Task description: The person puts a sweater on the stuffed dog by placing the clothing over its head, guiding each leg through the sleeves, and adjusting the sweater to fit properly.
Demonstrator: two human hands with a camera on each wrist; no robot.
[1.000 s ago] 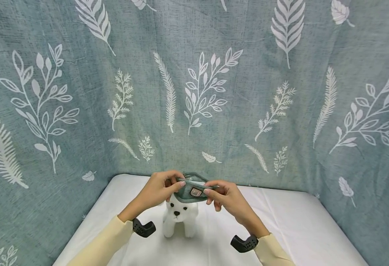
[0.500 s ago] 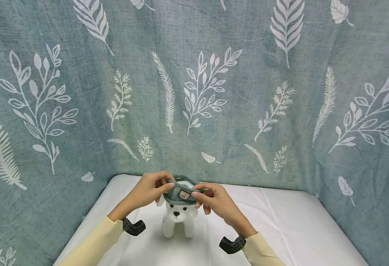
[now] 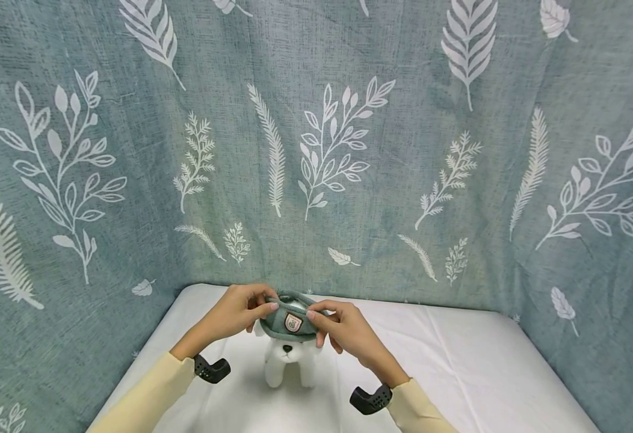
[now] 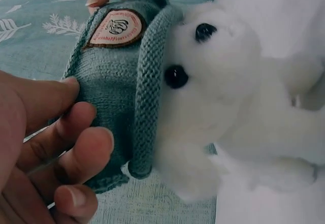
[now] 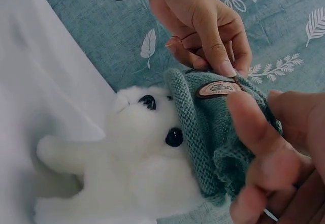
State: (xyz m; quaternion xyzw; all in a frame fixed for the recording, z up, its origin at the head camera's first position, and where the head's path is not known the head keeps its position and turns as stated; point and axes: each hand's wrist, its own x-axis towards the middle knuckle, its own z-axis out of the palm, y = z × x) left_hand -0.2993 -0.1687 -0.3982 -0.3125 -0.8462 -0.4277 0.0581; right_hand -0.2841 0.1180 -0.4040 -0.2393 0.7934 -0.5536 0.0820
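Note:
A small white plush dog [image 3: 290,363] sits upright on the white table [image 3: 457,373], facing me. A teal knitted cap [image 3: 288,320] with an oval badge [image 4: 116,27] is on its head, its rim down at the eyes. My left hand [image 3: 240,313] pinches the cap's left side and my right hand [image 3: 338,328] pinches its right side. In the left wrist view the cap [image 4: 119,89] covers the plush dog's [image 4: 228,107] crown above its black eyes. The right wrist view shows the cap [image 5: 218,132] on the plush dog [image 5: 127,168], with my left hand [image 5: 208,26] gripping the far edge.
A teal curtain [image 3: 316,138] printed with white leaves hangs close behind the table and wraps both sides. A black wrist mount sits on each of my yellow sleeves [image 3: 148,397]. The table's white cloth spreads to the right of the toy.
Both hands have brought the cap down and slightly left, from above the dog's head onto it; its rim now reaches the eyes.

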